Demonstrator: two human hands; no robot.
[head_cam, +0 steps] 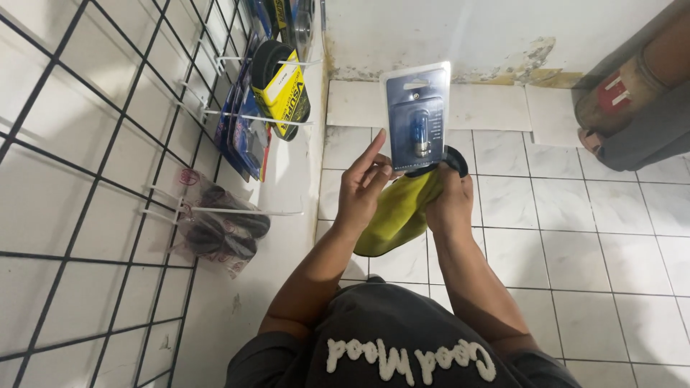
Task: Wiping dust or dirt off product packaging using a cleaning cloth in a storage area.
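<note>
My left hand [363, 188] holds the lower edge of a blue blister pack [417, 115] with a small bulb inside, index finger stretched up along its left side. The pack stands upright in front of me over the tiled floor. My right hand [449, 201] grips a yellow cloth [399, 215] with a black edge, pressed against the bottom of the pack. Both forearms reach up from my dark shirt at the bottom of the view.
A black wire grid [86, 179] covers the wall on the left, with white hooks carrying yellow and blue packaged items [284, 90] and clear bags of dark parts [223, 226]. White floor tiles [575, 215] spread right. A red cylinder [625, 93] lies at top right.
</note>
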